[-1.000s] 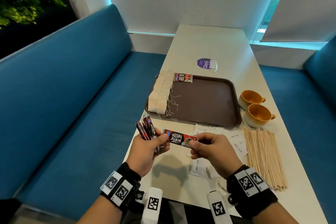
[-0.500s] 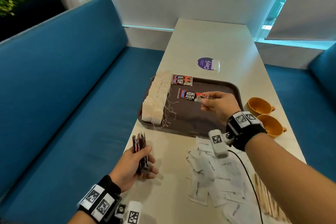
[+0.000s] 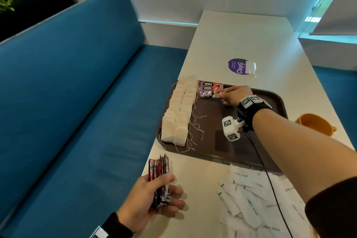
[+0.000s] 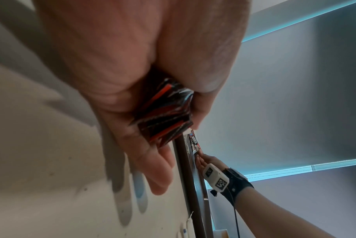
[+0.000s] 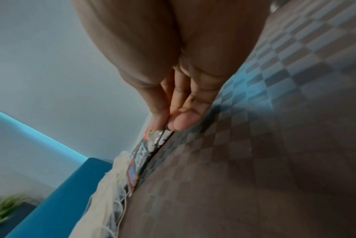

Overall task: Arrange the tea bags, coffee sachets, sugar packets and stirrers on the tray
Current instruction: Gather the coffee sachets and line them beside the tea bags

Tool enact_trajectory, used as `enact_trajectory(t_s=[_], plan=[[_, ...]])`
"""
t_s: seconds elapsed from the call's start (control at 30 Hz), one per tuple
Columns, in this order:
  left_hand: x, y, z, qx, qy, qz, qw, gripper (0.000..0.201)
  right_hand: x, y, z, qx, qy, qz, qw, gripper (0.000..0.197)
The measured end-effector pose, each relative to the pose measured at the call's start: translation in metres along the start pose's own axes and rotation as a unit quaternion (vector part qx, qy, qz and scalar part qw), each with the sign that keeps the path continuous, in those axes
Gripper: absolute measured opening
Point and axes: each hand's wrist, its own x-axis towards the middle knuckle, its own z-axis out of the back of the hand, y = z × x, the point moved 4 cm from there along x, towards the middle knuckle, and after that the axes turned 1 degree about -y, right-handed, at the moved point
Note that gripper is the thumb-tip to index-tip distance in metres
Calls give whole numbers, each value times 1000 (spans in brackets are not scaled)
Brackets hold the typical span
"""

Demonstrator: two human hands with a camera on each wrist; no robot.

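Observation:
A brown tray (image 3: 249,147) lies on the white table. Tea bags (image 3: 178,111) stand in two rows along its left edge. At the tray's far left corner lie two red coffee sachets (image 3: 209,85), with a third coffee sachet (image 3: 207,93) (image 5: 141,154) beside them. My right hand (image 3: 225,97) (image 5: 166,127) pinches the near end of that third sachet, low on the tray. My left hand (image 3: 164,193) (image 4: 168,122) rests at the table's near left edge and grips a bundle of coffee sachets (image 3: 159,179) (image 4: 164,116). White sugar packets (image 3: 251,199) lie scattered in front of the tray.
An orange cup (image 3: 314,124) stands right of the tray, partly behind my right forearm. A purple round sticker (image 3: 238,66) marks the table beyond the tray. Blue bench seats (image 3: 87,102) run along both sides of the table. The stirrers are out of view.
My right hand has carried one sachet from the bundle out to the tray's far left corner and lowered it beside the two there. My left hand stays near the table edge with the bundle.

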Motion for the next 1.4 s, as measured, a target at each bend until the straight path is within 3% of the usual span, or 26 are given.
enact_trajectory(t_s=[0.27, 0.47, 0.77, 0.93, 1.03, 1.13, 1.27, 1.4], plan=[[5, 1, 3, 6, 4, -5, 1000, 44, 24, 3, -16, -96, -31, -58, 993, 13], [4, 1, 2, 5, 10, -9, 1000, 47, 26, 5, -20, -181, -58, -50, 980, 33], [3, 3, 4, 6, 18, -28, 999, 42, 39, -2, -19, -120, -63, -67, 989, 30], [2, 5, 4, 3, 12, -42, 999, 50, 35, -8, -8, -68, -24, -68, 995, 33], [1, 5, 5, 12, 12, -52, 998, 49, 5, 2, 5, -58, -30, -40, 997, 25], [-4, 4, 5, 19, 20, -62, 998, 44, -54, 18, 23, -25, -40, 35, 998, 9], [-19, 2, -3, 23, 46, -89, 995, 44, -145, 27, 36, 37, 38, 117, 992, 3], [-37, 5, -15, 3, 104, -105, 989, 39, -222, 10, 43, 64, 86, 153, 982, 2]])
